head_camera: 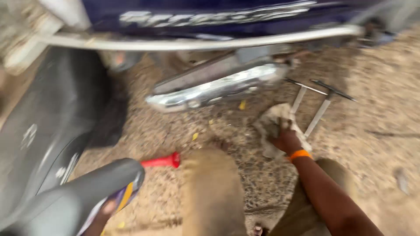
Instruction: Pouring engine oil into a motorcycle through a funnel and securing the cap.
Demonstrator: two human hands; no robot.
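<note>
Gripping a crumpled, dirty rag (274, 124), the right hand (286, 140) reaches down to the ground with its fingers closed into the cloth; an orange band (300, 154) circles the wrist just behind it. That rag lies on the sandy, gravelly ground (385, 131) in front of the person's knees, right of centre, and its far edge touches or nearly touches the shafts of two T-handled metal tools (321, 102) that lie side by side on the dirt, their crossbars pointing away from the person. At the lower left the left hand (105, 209) is mostly hidden, only a fingertip and part of the palm showing, wrapped around a spray can (120, 192) with a yellow and purple body and a dark top; a thin red nozzle straw (161, 161) sticks out from it toward the right, ending in a small flared tip above the ground. Between the two hands the person's khaki-clad knee (212, 192) fills the lower middle. Beyond the rag, a chrome exhaust pipe (216, 89) runs across the upper middle, close to the ground, beneath the dark blue body panel (210, 17) and a silver rail (197, 43) of a two-wheeler. A grey scooter panel (43, 126) takes up the left side. The whole view is blurred, so finer detail cannot be made out.
</note>
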